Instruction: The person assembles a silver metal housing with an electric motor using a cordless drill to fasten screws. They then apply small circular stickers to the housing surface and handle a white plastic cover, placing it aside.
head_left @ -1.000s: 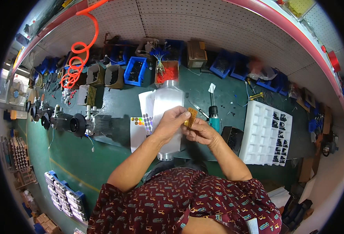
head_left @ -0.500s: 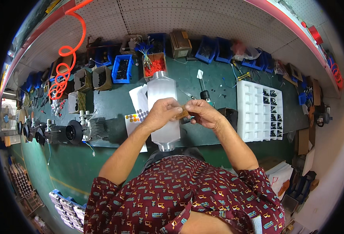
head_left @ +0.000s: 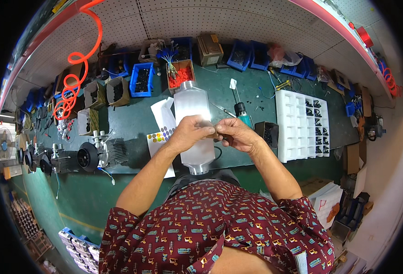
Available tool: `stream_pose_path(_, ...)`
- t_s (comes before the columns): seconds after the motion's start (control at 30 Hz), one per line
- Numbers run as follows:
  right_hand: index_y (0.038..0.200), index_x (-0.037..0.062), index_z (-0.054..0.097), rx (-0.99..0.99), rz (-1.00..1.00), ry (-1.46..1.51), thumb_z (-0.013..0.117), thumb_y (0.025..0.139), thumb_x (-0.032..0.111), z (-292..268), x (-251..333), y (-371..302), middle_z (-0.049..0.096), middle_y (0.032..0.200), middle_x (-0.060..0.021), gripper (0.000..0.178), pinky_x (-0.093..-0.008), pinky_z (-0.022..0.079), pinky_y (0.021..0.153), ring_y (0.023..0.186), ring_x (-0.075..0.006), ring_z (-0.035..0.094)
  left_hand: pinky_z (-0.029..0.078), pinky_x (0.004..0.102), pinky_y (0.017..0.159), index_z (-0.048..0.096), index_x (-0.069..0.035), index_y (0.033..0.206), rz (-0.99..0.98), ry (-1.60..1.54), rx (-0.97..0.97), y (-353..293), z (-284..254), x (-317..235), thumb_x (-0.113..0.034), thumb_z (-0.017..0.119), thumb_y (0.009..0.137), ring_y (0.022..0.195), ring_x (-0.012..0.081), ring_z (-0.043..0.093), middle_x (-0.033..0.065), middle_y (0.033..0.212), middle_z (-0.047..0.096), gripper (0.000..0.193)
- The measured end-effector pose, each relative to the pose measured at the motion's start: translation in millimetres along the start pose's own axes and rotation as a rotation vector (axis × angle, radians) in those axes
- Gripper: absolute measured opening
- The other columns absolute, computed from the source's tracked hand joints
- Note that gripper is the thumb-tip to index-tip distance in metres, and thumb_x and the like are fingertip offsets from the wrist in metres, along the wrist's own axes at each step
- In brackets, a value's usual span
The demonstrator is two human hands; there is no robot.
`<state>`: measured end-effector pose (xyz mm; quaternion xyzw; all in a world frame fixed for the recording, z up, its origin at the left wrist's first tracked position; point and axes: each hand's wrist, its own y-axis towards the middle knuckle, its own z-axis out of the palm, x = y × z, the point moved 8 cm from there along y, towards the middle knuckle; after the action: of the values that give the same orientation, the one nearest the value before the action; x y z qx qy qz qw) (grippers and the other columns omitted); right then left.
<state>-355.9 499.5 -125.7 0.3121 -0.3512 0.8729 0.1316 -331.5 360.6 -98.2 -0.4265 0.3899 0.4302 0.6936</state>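
Observation:
My left hand (head_left: 191, 133) and my right hand (head_left: 239, 134) meet over the bench, fingers pinched together. Between their fingertips is a small flat brown piece (head_left: 216, 135), mostly covered by the fingers; its kind cannot be made out. Under my left hand lies a long silver metal housing (head_left: 193, 106) with round collars at both ends. Left of it are white sheets with round stickers (head_left: 157, 139), some grey, some yellow and orange. Beyond my right hand stands a cordless screwdriver (head_left: 241, 113) in black and teal, and a slim pen-like tool (head_left: 223, 109) lies near it.
On the right sits a white compartment tray (head_left: 289, 130) partly filled with black parts, beside a dark box (head_left: 268, 133). Finned motor units (head_left: 114, 153) line the left edge. Blue bins (head_left: 142, 80) and a box of red pieces (head_left: 181, 76) stand behind. An orange coiled hose (head_left: 77, 58) hangs at left.
The brown piece has turned and shows less between my fingers. My hands stay close together in nearly the same spot. The whole view has shifted slightly.

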Motion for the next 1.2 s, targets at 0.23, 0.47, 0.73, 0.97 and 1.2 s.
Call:
stream_pose_path(0.23,0.098,0.0059,0.068,0.006,0.000,0.029,0.077,0.092,0.025,8.0,-0.9,-0.7,0.066,0.087,-0.0007,0.021,-0.0231,0.046,0.057,0.076,-0.0085,0.060,0.054,0.0262,0.072,0.067,0.000,0.101,-0.018,0.063,0.008,-2.2,-6.6,1.7,-0.014,0.073,0.095,0.082,0.0097,0.064,0.0032,0.089,0.069,0.016)
stream_pose_path(0.47,0.092,0.0050,0.070,-0.044,-0.004,0.042,0.076,0.093,0.024,7.3,-6.2,3.1,0.065,0.077,-0.0034,0.020,-0.0223,0.045,0.051,0.064,-0.0103,0.059,0.054,0.0259,0.073,0.068,-0.001,0.101,-0.009,0.127,0.018,-1.4,-13.9,8.9,-0.016,0.074,0.094,0.081,0.0100,0.064,0.0044,0.090,0.070,0.018)
stream_pose_path(0.73,0.093,0.0044,0.070,0.016,-0.005,0.113,0.077,0.092,0.024,12.0,-7.3,3.1,0.065,0.080,-0.0041,0.021,-0.0226,0.045,0.050,0.066,-0.0104,0.060,0.054,0.0254,0.073,0.069,-0.001,0.100,-0.011,0.130,0.038,-1.4,-15.9,7.8,-0.017,0.075,0.093,0.080,0.0097,0.063,0.0046,0.089,0.071,0.019)
stream_pose_path(0.97,0.093,0.0052,0.068,-0.012,-0.022,0.105,0.076,0.093,0.026,11.2,-7.8,5.6,0.063,0.077,-0.0044,0.022,-0.0220,0.045,0.048,0.062,-0.0113,0.058,0.054,0.0253,0.073,0.068,-0.001,0.100,0.001,0.123,0.058,-0.8,-15.7,6.3,-0.018,0.075,0.093,0.080,0.0099,0.064,0.0046,0.089,0.071,0.019)
stream_pose_path(1.2,0.090,0.0056,0.067,0.013,-0.020,0.086,0.075,0.094,0.027,12.9,-4.1,4.0,0.063,0.077,-0.0050,0.023,-0.0222,0.045,0.048,0.061,-0.0111,0.057,0.054,0.0261,0.074,0.068,-0.001,0.101,-0.029,0.143,0.057,1.2,-15.3,8.9,-0.015,0.074,0.094,0.083,0.0103,0.066,0.0050,0.090,0.072,0.017)
